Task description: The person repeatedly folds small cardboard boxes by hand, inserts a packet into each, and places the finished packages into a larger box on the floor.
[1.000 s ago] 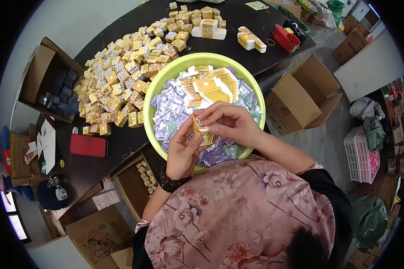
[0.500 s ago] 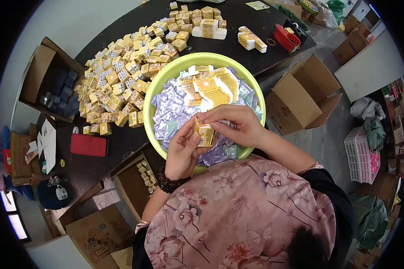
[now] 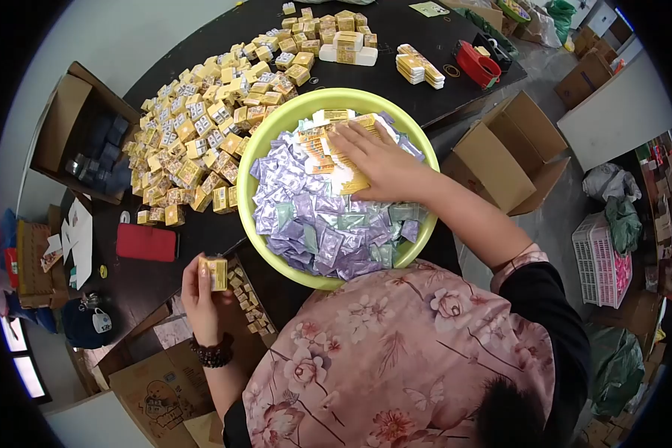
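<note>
My left hand (image 3: 201, 293) is closed around a small yellow box (image 3: 216, 275), out to the left of the green basin. Below it, a cardboard box (image 3: 248, 328) with several small yellow boxes inside shows partly. My right hand (image 3: 375, 162) lies with fingers stretched over a stack of flat yellow-and-white cartons (image 3: 319, 152), touching them. Those cartons rest on purple and green sachets (image 3: 300, 224) that fill the light green basin (image 3: 250, 240). The right fingertips partly cover the cartons, and the thumb is mostly hidden.
A large heap of small yellow boxes (image 3: 194, 142) covers the table's left side. Bundled cartons (image 3: 420, 66) and a red tape dispenser (image 3: 479, 66) sit at the back right. A red case (image 3: 148, 242) lies left; an open cardboard box (image 3: 504, 153) stands right.
My left hand has moved left and down from over the basin, carrying the small yellow box. My right hand has left that box and reached forward onto the flat cartons.
</note>
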Demonstrator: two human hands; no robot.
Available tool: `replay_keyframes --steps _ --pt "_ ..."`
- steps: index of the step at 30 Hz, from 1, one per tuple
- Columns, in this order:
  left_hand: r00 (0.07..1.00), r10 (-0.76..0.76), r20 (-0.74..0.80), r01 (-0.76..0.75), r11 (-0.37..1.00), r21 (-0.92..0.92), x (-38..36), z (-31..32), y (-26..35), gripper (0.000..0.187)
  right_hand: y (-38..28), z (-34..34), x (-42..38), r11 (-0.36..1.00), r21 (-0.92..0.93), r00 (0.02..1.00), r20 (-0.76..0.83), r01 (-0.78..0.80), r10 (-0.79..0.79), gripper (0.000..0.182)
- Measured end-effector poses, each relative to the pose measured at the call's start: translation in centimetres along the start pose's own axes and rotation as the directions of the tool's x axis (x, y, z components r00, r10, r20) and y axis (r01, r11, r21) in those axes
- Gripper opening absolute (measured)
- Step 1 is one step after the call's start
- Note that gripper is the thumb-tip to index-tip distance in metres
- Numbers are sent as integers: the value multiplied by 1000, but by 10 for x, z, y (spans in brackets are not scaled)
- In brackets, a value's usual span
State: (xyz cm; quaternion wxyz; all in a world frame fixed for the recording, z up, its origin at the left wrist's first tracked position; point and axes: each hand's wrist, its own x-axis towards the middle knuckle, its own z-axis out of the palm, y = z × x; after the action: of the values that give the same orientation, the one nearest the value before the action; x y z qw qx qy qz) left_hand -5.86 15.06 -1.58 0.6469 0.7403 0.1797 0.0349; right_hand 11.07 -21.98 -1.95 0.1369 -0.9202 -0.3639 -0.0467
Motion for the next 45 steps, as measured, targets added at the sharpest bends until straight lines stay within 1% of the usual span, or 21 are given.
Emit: replay_keyframes --steps 3,5,6,7,9,10,12,13,14,16,19,20,21,23,25,27,32,37,41,43,45 --pt "927 -331 -175 373 856 359 1 -63 -47 55 12 -2 8 992 125 997 77 6 -16 86" --pt "960 128 -248 148 518 843 14 -137 -177 61 20 -1 14 990 120 997 13 76 -79 67" --pt "944 -67 -323 330 224 917 3 -120 -147 66 25 -1 18 990 120 997 15 75 -78 67" --pt "945 -67 -320 327 223 918 2 -111 -144 66 29 0 21 997 71 999 14 28 -29 59" --pt "971 210 -118 117 17 993 0 -95 -138 55 30 -9 22 1000 0 999 -44 -24 24 44" --pt "969 214 -120 118 23 993 -1 -70 -109 55 25 -18 23 1000 -5 999 -46 -21 21 44" --pt "977 185 -107 -71 752 655 -4 4 -25 39 8 -36 18 890 445 920 -300 -98 252 38" --pt "967 251 -38 -210 874 437 -4 30 -16 34 0 -41 16 711 676 904 -160 -193 397 42" --pt "943 333 11 -329 926 185 -3 55 -7 30 -11 -37 13 711 676 906 -155 -192 393 42" --pt "929 317 191 -269 933 -241 0 110 23 40 -32 -23 8 225 972 904 -29 -75 426 50" --pt "916 279 290 -137 894 -427 17 174 30 57 -58 10 3 -78 995 912 87 -61 401 49" --pt "905 307 295 -169 896 -411 24 186 31 58 -61 19 2 78 996 911 7 -43 412 44" --pt "900 328 288 -214 907 -364 32 190 26 62 -61 26 -1 78 996 911 7 -42 413 44" --pt "912 347 217 -307 931 -200 34 190 18 64 -59 35 -3 730 680 865 -322 -70 384 37" --pt "929 339 149 -345 939 11 33 184 12 71 -54 30 -2 717 694 846 -343 -65 408 38" --pt "909 404 106 -417 892 174 34 180 6 67 -27 26 7 933 331 828 -479 -139 293 45" --pt "863 463 202 -487 655 578 30 176 8 53 31 20 51 987 112 943 -300 -115 144 63" --pt "824 521 222 -503 493 710 27 180 2 44 25 4 82 967 -52 939 230 -249 255 84" --pt "783 572 245 -567 495 659 25 175 7 43 23 6 89 962 -107 919 287 -251 271 87" --pt "864 456 211 -500 736 456 26 171 14 41 20 11 85 964 -31 918 298 -264 261 89" --pt "884 411 224 -468 796 384 33 170 12 38 31 13 82 975 40 933 301 -218 197 88"
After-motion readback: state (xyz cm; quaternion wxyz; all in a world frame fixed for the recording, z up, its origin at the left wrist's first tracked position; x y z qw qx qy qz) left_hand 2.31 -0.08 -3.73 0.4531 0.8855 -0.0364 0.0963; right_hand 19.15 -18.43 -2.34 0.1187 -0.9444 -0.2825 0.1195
